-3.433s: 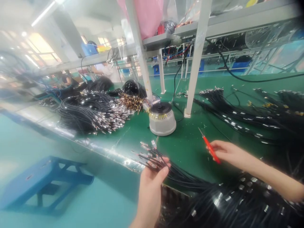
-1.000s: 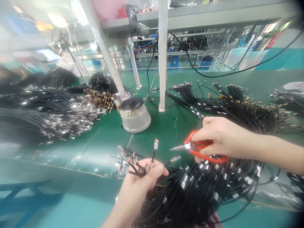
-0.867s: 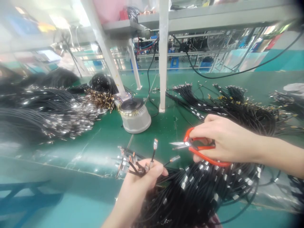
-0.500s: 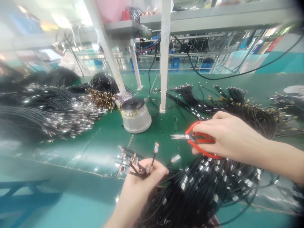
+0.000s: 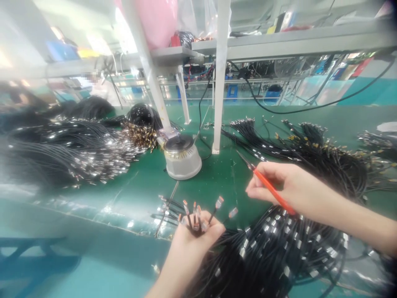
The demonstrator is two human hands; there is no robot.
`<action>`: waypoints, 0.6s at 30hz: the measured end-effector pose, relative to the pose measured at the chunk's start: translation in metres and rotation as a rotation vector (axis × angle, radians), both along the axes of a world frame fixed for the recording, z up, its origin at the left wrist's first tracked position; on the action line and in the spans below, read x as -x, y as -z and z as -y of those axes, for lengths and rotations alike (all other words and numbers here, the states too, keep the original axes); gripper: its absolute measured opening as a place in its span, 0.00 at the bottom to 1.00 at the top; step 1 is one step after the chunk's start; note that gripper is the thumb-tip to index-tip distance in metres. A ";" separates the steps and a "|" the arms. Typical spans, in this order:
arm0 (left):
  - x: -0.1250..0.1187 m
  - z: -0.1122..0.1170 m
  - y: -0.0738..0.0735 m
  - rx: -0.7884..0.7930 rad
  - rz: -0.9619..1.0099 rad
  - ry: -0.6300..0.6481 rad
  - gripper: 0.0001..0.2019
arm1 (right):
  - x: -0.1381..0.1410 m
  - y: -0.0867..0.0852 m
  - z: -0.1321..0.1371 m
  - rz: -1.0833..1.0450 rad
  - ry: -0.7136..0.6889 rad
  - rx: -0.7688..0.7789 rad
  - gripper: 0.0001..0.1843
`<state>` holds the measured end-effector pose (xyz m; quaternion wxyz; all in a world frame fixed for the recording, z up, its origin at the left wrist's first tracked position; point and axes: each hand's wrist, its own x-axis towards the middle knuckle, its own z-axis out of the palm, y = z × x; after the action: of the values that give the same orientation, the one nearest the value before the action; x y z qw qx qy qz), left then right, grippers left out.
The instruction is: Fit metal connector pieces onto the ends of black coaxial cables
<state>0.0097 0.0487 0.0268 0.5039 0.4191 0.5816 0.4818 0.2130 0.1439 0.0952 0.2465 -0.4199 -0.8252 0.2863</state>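
Observation:
My left hand (image 5: 195,240) is closed around several black cables (image 5: 197,221), whose connector ends with orange tips point up out of the fist. To its right, my right hand (image 5: 276,182) grips red-handled scissors (image 5: 269,189), seen edge-on, with the blades pointing up and left over the green tabletop. The scissors are apart from the cables in my left hand. Below both hands spreads a large bundle of black cables (image 5: 263,252) with shiny connector ends. A few more cable ends (image 5: 167,211) lie on the table just left of my left hand.
A white round device with a dark top (image 5: 182,159) stands beyond my left hand. Cable heaps lie at left (image 5: 83,153) and right (image 5: 328,157). White posts (image 5: 219,82) hold a shelf (image 5: 304,43) above the green table (image 5: 214,182). A person (image 5: 104,89) is in the background.
The scissors have turned from flat to edge-on as my right hand rotated, and their blades now point upward. In my left hand the cable ends have become more upright and fanned.

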 end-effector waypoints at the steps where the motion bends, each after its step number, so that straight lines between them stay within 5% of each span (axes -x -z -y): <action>1: 0.000 -0.002 0.002 -0.005 -0.006 0.002 0.11 | 0.007 -0.001 0.002 -0.101 -0.003 0.131 0.15; 5: -0.001 -0.008 0.007 -0.006 -0.056 0.064 0.12 | 0.032 -0.002 0.009 -0.357 -0.022 0.436 0.18; 18: -0.003 -0.025 0.012 -0.085 -0.174 0.204 0.08 | 0.040 0.000 0.010 -0.499 -0.065 0.517 0.17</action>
<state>0.0130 0.0739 0.0144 0.4798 0.5374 0.5563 0.4142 0.1732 0.1336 0.0948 0.3168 -0.3592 -0.6528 0.5869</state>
